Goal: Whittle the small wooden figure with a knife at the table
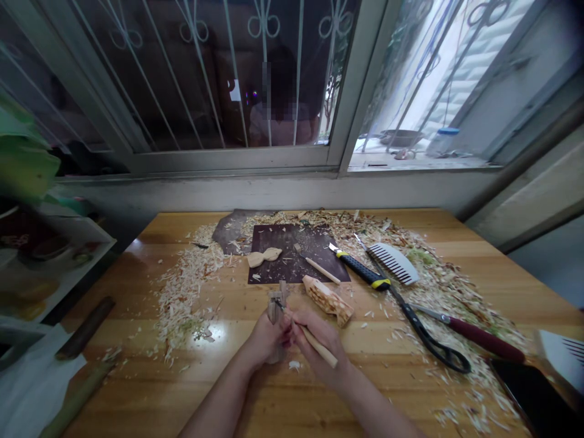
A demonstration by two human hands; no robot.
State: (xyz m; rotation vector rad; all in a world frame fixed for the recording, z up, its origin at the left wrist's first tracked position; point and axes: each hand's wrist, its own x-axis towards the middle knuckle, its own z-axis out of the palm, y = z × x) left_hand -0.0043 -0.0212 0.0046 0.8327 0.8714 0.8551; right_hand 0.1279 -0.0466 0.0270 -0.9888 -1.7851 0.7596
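Observation:
My left hand is closed around a small greyish carved wood piece, holding it upright just above the table's near middle. In my right hand is a slim carving tool with a pale wooden handle, gripped like a pen. Its thin dark tip meets the upper part of the wood piece. The fingers partly hide the lower part of the piece. Right beside my hands lies a rough-cut wood block. Beyond them, a bow-tie-shaped wood piece and a chisel rest on a dark mat.
Wood shavings ring the mat. On the right lie a black-and-yellow utility knife, a white slotted kitchen utensil, a maroon-handled tool and a black phone. Branch pieces lie left. A barred window stands behind.

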